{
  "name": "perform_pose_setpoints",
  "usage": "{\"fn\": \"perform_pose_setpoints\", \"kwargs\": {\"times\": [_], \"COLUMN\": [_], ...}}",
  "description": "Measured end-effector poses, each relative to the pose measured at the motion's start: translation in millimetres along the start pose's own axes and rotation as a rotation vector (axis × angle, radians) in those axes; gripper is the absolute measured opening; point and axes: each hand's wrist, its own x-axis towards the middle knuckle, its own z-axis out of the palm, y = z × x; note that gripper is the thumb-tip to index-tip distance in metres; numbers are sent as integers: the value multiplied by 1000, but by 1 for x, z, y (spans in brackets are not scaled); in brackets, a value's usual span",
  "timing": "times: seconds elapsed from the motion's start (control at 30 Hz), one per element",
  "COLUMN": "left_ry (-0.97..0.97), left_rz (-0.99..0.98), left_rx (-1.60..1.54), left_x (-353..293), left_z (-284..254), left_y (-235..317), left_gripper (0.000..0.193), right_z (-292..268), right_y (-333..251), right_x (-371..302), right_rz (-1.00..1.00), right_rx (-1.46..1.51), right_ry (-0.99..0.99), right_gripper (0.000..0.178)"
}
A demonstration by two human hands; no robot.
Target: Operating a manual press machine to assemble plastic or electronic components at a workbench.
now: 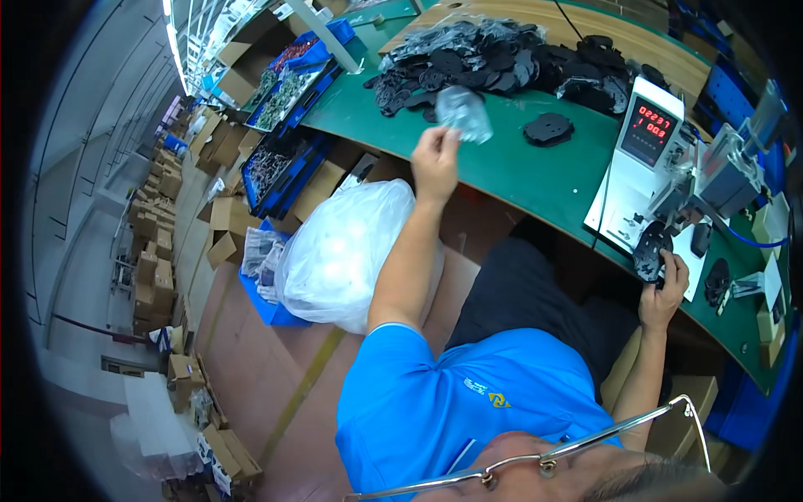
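Observation:
My left hand (436,167) is raised over the near edge of the green table, thumb and fingers pinched on a small clear plastic bag (465,115). Behind the bag spreads a heap of flat black plastic parts (468,67), some of them in clear wrapping. One loose black part (549,130) lies on the table to the right of the bag. At the right, my right hand (667,289) grips a black oval plastic part (650,251) by its near end. That part is at the white base of a bench machine (648,130) with a red lit display.
A large white plastic sack (343,251) bulges beside my left arm, next to a blue bin (272,309). Blue trays of small parts (272,171) stand left of the table (535,180). A metal fixture (723,180) and a blue hose (757,241) occupy the right side.

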Motion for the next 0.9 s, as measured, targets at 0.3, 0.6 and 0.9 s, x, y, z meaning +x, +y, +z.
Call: {"fn": "perform_pose_setpoints", "kwargs": {"times": [0.3, 0.6, 0.9], "left_ry": [607, 119, -339], "left_rz": [-511, -516, 390], "left_rx": [333, 1211, 402], "left_x": [-103, -135, -46], "left_z": [-286, -274, 68], "left_y": [-153, -141, 27], "left_gripper": [23, 38, 50], "right_z": [5, 2, -12], "right_y": [-6, -18, -24], "right_x": [7, 9, 11], "right_rz": [-32, 1, -27], "right_rx": [2, 20, -1], "right_ry": [-8, -5, 83], "right_gripper": [60, 65, 55]}}
